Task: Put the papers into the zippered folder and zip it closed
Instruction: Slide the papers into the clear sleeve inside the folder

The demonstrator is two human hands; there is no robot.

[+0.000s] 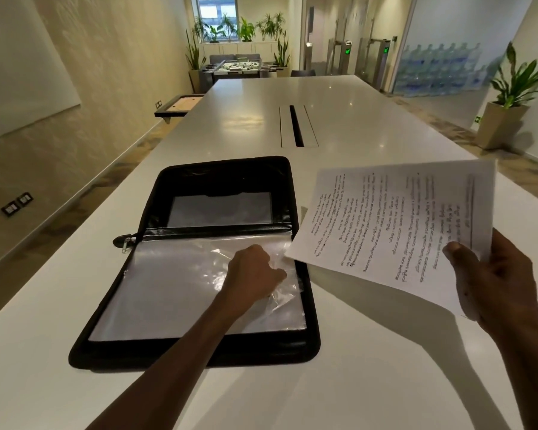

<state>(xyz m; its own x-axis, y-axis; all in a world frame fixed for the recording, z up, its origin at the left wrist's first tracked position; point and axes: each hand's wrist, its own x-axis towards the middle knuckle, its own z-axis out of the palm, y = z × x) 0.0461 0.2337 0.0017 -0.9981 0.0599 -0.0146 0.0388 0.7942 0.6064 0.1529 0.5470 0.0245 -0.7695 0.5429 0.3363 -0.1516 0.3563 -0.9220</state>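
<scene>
While left hand (pixel 252 271) pinches folder (pixel 196 349) sleeve, papers (pixel 395 231) right, in right hand (pixel 494 283).

Folder (pixel 196 352) is done in plain black, with clear shiny sleeves (pixel 180 290) over grey-white inside. Papers (pixel 395 231) are white, covered in rows of black print. Table (pixel 354 125) is glossy white with a black slot (pixel 296 126). Walls are cream, plants (pixel 519 82) green in beige pots.
</scene>
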